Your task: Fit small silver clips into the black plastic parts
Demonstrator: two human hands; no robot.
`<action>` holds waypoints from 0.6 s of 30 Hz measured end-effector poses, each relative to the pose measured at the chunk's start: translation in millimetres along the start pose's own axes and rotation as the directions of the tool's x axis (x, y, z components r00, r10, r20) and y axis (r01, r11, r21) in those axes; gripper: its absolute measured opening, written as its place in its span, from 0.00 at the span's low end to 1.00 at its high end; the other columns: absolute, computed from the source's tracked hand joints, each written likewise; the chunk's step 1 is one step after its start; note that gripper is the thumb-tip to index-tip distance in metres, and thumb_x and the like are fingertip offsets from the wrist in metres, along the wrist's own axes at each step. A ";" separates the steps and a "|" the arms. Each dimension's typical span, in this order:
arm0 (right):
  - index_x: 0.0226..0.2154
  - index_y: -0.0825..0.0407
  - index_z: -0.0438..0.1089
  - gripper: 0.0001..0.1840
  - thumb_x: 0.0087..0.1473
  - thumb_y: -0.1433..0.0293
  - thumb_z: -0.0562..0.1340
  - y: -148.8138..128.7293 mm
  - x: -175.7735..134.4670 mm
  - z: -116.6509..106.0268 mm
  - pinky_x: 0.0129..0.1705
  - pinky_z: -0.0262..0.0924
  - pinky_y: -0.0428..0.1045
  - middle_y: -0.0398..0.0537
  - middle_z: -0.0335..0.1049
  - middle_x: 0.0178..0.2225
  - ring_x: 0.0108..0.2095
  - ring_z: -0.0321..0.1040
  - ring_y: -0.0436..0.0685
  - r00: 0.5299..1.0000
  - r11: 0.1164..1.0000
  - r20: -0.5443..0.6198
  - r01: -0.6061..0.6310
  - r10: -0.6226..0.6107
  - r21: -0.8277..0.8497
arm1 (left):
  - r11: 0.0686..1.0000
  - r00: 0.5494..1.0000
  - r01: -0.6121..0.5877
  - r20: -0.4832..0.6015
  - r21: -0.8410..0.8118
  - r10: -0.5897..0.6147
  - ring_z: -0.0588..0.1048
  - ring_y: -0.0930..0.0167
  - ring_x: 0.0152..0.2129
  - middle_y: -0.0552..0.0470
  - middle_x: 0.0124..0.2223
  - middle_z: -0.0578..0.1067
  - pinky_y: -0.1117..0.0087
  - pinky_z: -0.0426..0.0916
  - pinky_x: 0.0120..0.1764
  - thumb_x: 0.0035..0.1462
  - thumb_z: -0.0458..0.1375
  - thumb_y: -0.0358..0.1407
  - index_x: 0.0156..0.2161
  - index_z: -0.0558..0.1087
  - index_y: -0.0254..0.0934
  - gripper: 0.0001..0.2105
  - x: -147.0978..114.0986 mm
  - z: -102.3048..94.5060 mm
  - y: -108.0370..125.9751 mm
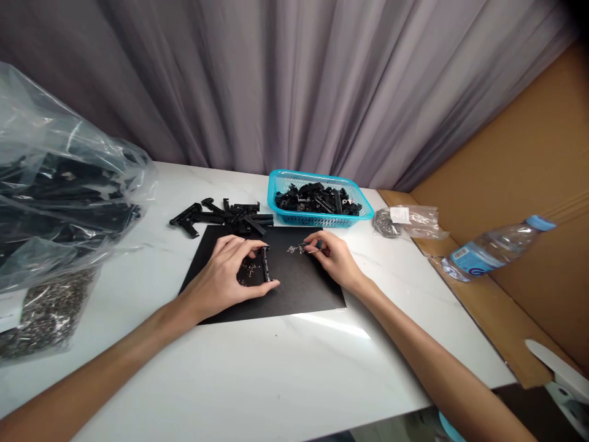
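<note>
A grey curtain (276, 80) hangs behind the white table (285, 362) I'm working over. My left hand (225, 270) grips a slim black part (265, 263) by its two ends: the thumb at the near end, a forefinger at the far one, so its length spans the gap between them, clear of the palm. My right hand (338, 255) has its fingertips drawn together beside a cluster of tiny silvery pieces (292, 249); I can't tell whether they pinch one. Beneath both hands lies a black mat (285, 301), with small brassy bits (251, 267) scattered left of the held part. Past the mat's far edge sit a pile of black parts (230, 215) and, to its right, a blue basket (301, 218) of similar pieces. Farther right, a water bottle (501, 245) lies tilted.
</note>
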State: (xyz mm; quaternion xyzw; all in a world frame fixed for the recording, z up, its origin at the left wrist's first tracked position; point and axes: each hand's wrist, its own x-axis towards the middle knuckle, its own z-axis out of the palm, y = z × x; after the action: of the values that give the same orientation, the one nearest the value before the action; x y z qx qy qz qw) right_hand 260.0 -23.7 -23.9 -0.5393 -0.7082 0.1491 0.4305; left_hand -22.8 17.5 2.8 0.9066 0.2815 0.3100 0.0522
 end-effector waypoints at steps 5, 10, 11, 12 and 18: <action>0.42 0.49 0.75 0.06 0.63 0.67 0.64 0.1 4.8 -3.0 0.34 0.62 0.50 0.46 0.75 0.36 0.28 0.63 0.53 0.995 0.992 -0.064 -0.063 0.070 0.111 | 1.000 1.000 0.000 0.004 0.002 0.000 0.72 0.60 0.46 0.49 0.43 0.75 0.57 0.66 0.55 0.56 0.68 0.51 0.55 0.70 0.39 0.27 0.5 0.4 0.5; 0.48 0.48 0.76 0.11 0.65 0.64 0.64 3.1 4.2 -4.3 0.38 0.66 0.52 0.51 0.72 0.46 0.36 0.67 0.56 1.000 1.000 0.010 0.021 -0.021 0.011 | 1.000 1.000 0.012 0.007 0.000 -0.012 0.72 0.59 0.46 0.49 0.43 0.75 0.56 0.65 0.55 0.55 0.69 0.52 0.55 0.71 0.39 0.28 0.1 0.4 0.1; 0.50 0.48 0.76 0.13 0.65 0.62 0.65 4.1 4.0 -3.8 0.39 0.66 0.52 0.52 0.71 0.47 0.39 0.68 0.57 0.999 0.999 0.035 0.031 -0.030 -0.010 | 1.000 1.000 0.015 0.008 0.001 -0.015 0.72 0.59 0.46 0.49 0.43 0.75 0.56 0.65 0.55 0.55 0.69 0.52 0.55 0.71 0.39 0.28 0.0 0.6 -0.1; 0.51 0.48 0.76 0.15 0.64 0.61 0.66 4.8 4.1 -3.1 0.39 0.66 0.52 0.53 0.71 0.47 0.41 0.69 0.58 0.998 0.999 0.057 0.034 -0.033 -0.028 | 1.000 1.000 0.016 0.010 0.002 -0.016 0.72 0.59 0.47 0.49 0.43 0.75 0.56 0.65 0.55 0.55 0.69 0.52 0.55 0.71 0.39 0.29 -0.1 0.8 -0.3; 0.37 0.49 0.78 0.11 0.67 0.61 0.63 -1.1 11.0 -1.9 0.38 0.63 0.52 0.48 0.75 0.37 0.38 0.70 0.57 1.000 1.000 0.028 -0.003 0.003 0.021 | 1.000 1.000 0.017 0.020 0.009 -0.017 0.73 0.58 0.48 0.48 0.43 0.76 0.55 0.65 0.57 0.55 0.68 0.53 0.56 0.71 0.38 0.29 -0.6 3.6 -3.0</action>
State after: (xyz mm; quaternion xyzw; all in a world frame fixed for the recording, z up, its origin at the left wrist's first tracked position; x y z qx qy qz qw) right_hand 260.3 -14.8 -17.1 -0.5335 -0.7118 0.1648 0.4261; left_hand -22.5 19.9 -1.2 0.9074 0.2902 0.2991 0.0535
